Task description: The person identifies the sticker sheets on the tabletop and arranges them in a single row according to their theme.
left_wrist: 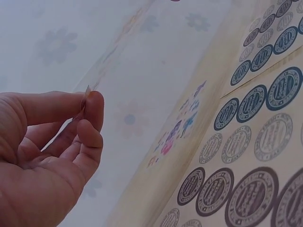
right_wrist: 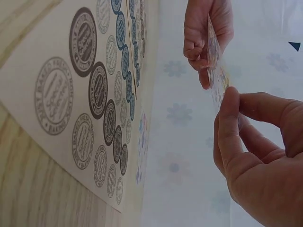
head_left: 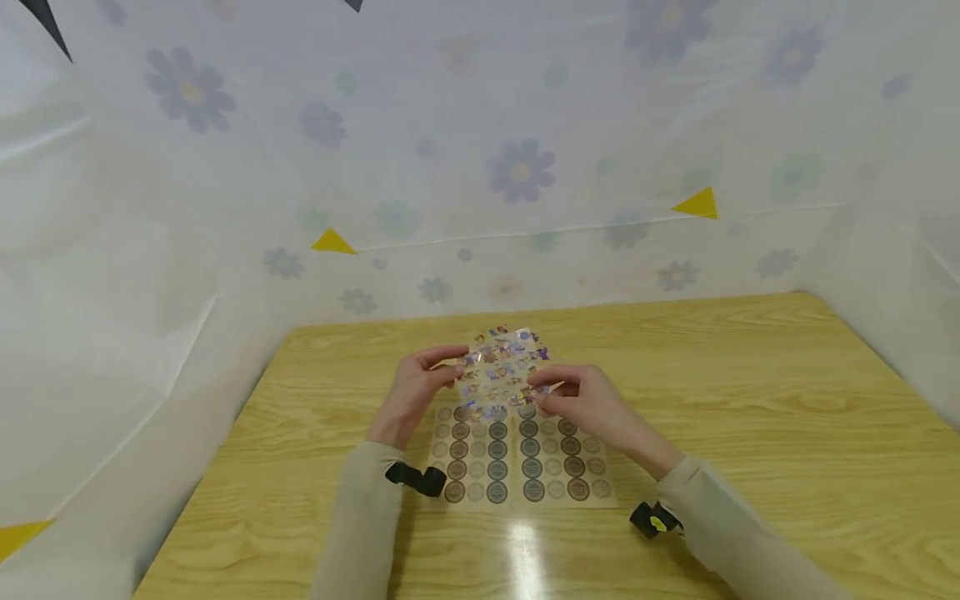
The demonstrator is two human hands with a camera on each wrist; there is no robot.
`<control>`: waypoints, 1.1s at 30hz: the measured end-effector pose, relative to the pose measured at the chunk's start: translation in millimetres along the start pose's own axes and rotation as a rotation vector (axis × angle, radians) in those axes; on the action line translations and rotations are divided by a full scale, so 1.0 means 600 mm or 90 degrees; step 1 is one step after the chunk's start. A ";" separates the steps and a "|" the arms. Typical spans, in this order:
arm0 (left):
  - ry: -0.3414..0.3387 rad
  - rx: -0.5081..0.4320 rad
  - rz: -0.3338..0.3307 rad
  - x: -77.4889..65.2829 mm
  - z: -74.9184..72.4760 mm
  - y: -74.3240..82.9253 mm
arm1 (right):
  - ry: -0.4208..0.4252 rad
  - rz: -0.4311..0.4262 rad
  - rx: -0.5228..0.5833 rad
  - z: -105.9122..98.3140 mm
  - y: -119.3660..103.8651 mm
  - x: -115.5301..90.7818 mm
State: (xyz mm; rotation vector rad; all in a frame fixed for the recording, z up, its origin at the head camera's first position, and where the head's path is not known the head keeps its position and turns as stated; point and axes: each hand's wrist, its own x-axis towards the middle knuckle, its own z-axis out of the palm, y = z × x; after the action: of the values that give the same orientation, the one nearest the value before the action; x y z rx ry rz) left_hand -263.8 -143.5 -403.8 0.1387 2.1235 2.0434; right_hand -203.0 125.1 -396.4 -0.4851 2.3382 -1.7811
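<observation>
A see-through sticker sheet with small colourful figures is held up above the table, between both hands. My left hand pinches its left edge between thumb and fingers. At the lower right edge, my right hand grips it with thumb and fingertips. The right wrist view shows the sheet almost edge-on. Below and nearer lies paper printed with rows of round labels, dark and pale, partly covered by the raised sheet. More colourful figures show just beyond the round labels in the left wrist view.
The wood-grain table stretches out on both sides of the paper. A pale flower-print curtain stands behind it and at the sides, with yellow triangles on it. Each wrist wears a black camera strap.
</observation>
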 end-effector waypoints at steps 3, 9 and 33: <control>-0.011 0.020 0.004 0.002 0.009 0.000 | 0.004 0.001 -0.002 -0.006 -0.002 -0.009; -0.041 0.020 0.008 0.004 0.025 -0.001 | 0.005 0.003 0.010 -0.018 0.002 -0.023; -0.108 0.000 0.027 0.029 0.110 -0.009 | 0.060 0.020 -0.010 -0.079 0.026 -0.089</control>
State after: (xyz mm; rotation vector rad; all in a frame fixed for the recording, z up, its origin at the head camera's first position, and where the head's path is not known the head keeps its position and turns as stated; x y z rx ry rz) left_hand -267.1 -76.0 -412.7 0.3473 2.0342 1.9767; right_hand -170.8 190.4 -402.0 -0.3717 2.4092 -1.8105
